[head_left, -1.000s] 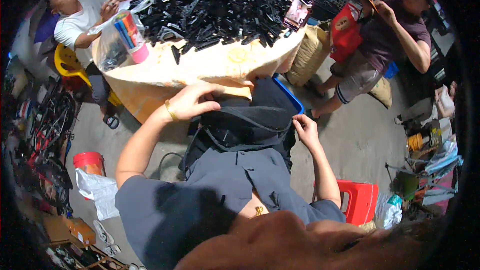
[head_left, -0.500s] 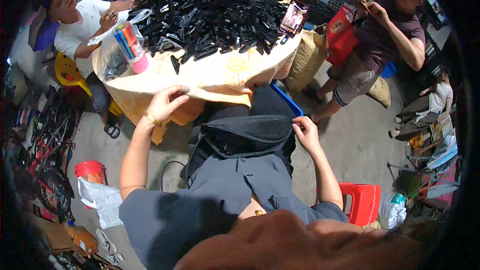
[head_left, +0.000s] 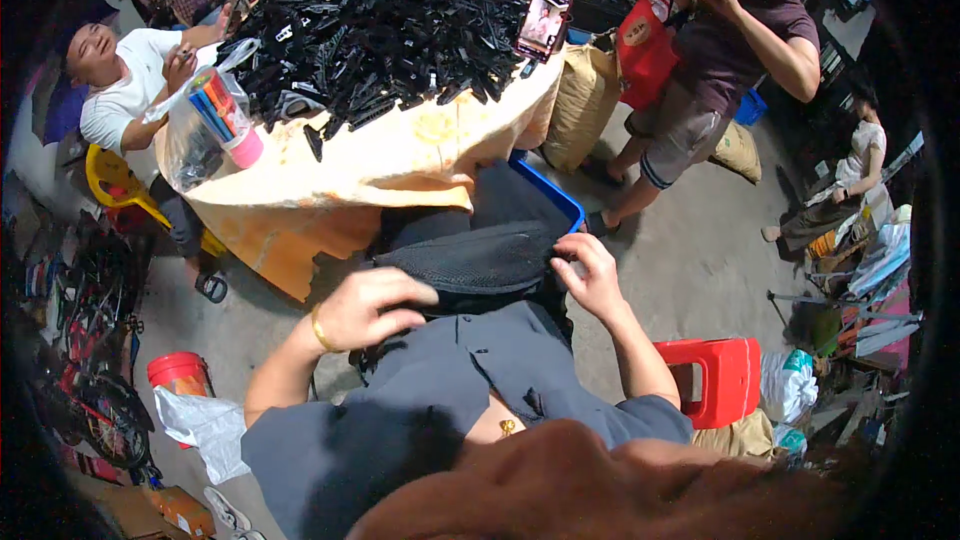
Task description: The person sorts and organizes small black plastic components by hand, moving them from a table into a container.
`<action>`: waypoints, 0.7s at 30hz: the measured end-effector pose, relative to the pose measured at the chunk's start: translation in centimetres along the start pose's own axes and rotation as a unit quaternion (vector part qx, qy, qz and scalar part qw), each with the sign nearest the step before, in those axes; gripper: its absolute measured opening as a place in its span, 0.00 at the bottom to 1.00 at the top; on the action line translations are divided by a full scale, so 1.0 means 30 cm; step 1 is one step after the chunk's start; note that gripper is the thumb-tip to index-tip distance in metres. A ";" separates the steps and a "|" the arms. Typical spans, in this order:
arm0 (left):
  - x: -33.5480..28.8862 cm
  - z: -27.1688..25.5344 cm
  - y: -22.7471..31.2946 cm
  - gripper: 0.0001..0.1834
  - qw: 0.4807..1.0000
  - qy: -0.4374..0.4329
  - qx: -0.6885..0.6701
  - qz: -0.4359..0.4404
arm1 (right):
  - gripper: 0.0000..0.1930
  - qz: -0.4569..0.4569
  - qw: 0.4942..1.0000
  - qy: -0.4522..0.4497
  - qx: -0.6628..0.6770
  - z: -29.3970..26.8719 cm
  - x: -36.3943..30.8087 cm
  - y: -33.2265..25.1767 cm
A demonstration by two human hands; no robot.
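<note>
A black mesh-fabric pouch (head_left: 470, 265) lies across my lap, below the table's near edge. My right hand (head_left: 590, 275) pinches the pouch's right end, its fingers bent. At the pouch's left end, my left hand (head_left: 375, 306), with a gold bangle on the wrist, has thumb and fingers apart; I see nothing in it. Ahead, a big heap of black plastic clips (head_left: 380, 40) covers much of the table. A cream patterned cloth (head_left: 390, 165) drapes over the near table edge.
A phone (head_left: 543, 23) stands at the heap's right edge. A clear bag (head_left: 190, 150) and a striped cylinder (head_left: 222, 115) are at the left. Blue tray rim (head_left: 550, 190) shows beside my lap. A red stool (head_left: 720, 375) stands right, a red bucket (head_left: 178, 372) left. People are nearby.
My left hand has moved from the cloth's edge back toward me, to the pouch's left end. The pouch's opening looks flatter. The view has shifted slightly.
</note>
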State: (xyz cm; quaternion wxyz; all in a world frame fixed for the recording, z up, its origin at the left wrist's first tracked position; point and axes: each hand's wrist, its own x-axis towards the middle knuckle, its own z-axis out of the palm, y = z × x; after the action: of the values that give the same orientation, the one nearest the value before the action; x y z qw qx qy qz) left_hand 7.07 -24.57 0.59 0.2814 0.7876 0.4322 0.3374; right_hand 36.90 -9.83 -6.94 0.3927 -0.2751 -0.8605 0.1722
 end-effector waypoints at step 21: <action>0.027 0.165 -0.242 0.30 0.982 -0.010 0.183 -0.039 | 0.11 -0.176 0.977 -0.121 -0.024 0.096 -0.079 -0.142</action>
State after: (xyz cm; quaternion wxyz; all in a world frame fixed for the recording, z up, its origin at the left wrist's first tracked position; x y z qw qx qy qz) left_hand 7.65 -21.22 -7.56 0.1500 0.8119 0.5137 0.2333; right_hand 34.52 -14.86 -7.94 0.3030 -0.1057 -0.9404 0.1122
